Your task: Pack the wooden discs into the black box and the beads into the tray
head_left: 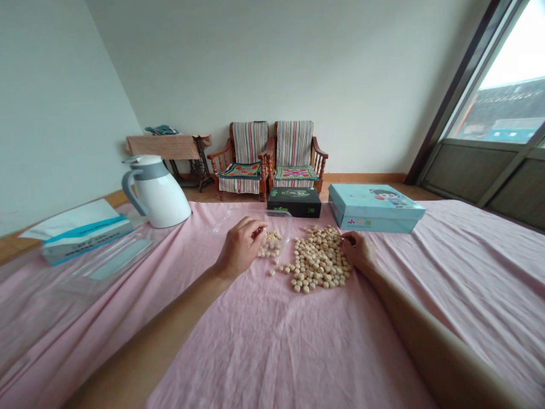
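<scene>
A heap of small pale round pieces (318, 262) lies on the pink cloth (272, 341). My left hand (239, 247) has its fingers curled together over a clear plastic container (276, 227) that holds a few of the pieces; what the fingertips pinch is too small to make out. My right hand (358, 250) rests at the right edge of the heap with its fingers bent in and pinched at a piece.
A white jug (156, 192) stands at the back left, next to a tissue pack (80, 230) and a clear lid (114, 261). A black box (294, 201) and a light blue box (373, 207) sit behind the heap. Two wooden chairs (268, 159) stand by the wall.
</scene>
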{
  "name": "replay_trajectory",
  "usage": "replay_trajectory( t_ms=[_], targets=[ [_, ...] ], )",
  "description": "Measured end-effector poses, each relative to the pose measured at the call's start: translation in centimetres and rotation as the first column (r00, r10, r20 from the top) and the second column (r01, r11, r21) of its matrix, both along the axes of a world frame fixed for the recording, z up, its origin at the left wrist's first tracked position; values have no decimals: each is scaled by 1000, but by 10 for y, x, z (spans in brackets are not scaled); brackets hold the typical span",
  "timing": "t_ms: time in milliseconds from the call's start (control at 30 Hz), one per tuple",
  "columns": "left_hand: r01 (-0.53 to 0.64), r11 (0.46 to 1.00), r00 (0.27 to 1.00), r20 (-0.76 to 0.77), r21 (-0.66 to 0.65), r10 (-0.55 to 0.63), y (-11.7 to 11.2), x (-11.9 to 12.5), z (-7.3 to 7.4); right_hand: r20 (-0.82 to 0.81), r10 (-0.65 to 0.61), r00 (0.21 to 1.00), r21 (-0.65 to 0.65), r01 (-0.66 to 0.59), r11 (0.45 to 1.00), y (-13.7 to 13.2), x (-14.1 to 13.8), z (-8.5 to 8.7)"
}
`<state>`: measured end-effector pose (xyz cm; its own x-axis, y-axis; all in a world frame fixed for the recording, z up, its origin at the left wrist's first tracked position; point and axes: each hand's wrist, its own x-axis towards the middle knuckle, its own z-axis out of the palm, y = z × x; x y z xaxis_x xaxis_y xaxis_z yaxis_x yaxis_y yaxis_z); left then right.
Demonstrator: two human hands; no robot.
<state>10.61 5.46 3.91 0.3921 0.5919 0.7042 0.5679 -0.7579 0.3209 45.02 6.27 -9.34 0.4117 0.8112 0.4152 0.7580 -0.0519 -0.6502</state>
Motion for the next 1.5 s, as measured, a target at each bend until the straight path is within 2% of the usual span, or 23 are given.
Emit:
replay_trajectory(
  t_ms=[133, 233, 267, 333, 400, 467, 567, 667, 767, 833, 933, 1033, 1100, 1167, 1233, 1300, 1367, 1500],
  targets=[
    [-49, 993, 999, -11, 111, 50, 3, -3, -6, 9, 9, 1000, 3, -9, 1000, 2, 2, -2],
    [23, 977, 994, -105, 212, -1, -10, -8, -18, 12, 10, 1000, 5, -10, 1000, 3, 3, -4],
    [82, 978, 983, -177, 191, -48, -15, -9, -23, 12, 9, 1000, 6, -9, 1000, 3, 4, -4],
    [188, 980, 930, -333, 61, -157, -22, -10, -34, 11, 8, 1000, 4, -8, 1000, 4, 3, -4],
    [217, 972, 876, -422, -90, -235, -24, -9, -46, 12, 5, 1000, -4, -5, 1000, 3, 3, -4],
    [198, 963, 864, -430, -184, -260, -23, -8, -56, 16, -1, 1000, -13, 1, 1000, 3, 3, -4],
    [174, 954, 878, -400, -246, -263, -22, -7, -64, 23, -7, 1000, -15, 7, 1000, 3, 3, -3],
    [222, 949, 879, -374, -225, -295, -24, -6, -57, 22, -7, 1000, -12, 7, 1000, 3, 2, -3],
    [259, 964, 926, -269, -64, -266, -24, -2, -38, 19, -3, 1000, -11, 3, 1000, 2, 2, -3],
    [202, 977, 967, -174, 71, -188, -17, 0, -22, 19, 4, 1000, -6, -3, 1000, 2, 1, -3],
    [59, 978, 996, -84, 202, -43, -3, 1, -4, 21, 10, 1000, 0, -10, 1000, 1, 2, -3],
    [-17, 952, 997, -68, 305, 40, 4, 0, -3, 25, 10, 1000, 2, -10, 1000, 2, 3, -4],
    [61, 944, 990, -139, 326, -16, 1, -1, -11, 29, 11, 1000, 4, -11, 1000, 3, 4, -5],
    [205, 946, 943, -311, 249, -123, -7, -1, -22, 31, 14, 999, 5, -14, 1000, 5, 4, -6],
    [282, 954, 844, -499, 101, -197, -14, 2, -34, 31, 15, 999, 6, -16, 1000, 5, 5, -6],
    [252, 968, 754, -622, -23, -211, -18, 6, -42, 32, 17, 999, 7, -17, 1000, 5, 5, -7],
    [194, 978, 711, -676, -76, -194, -18, 10, -49, 35, 19, 999, 7, -19, 1000, 5, 5, -6],
    [114, 987, 730, -664, -112, -159, -15, 11, -54, 43, 23, 999, 6, -23, 1000, 4, 5, -5]
  ],
)
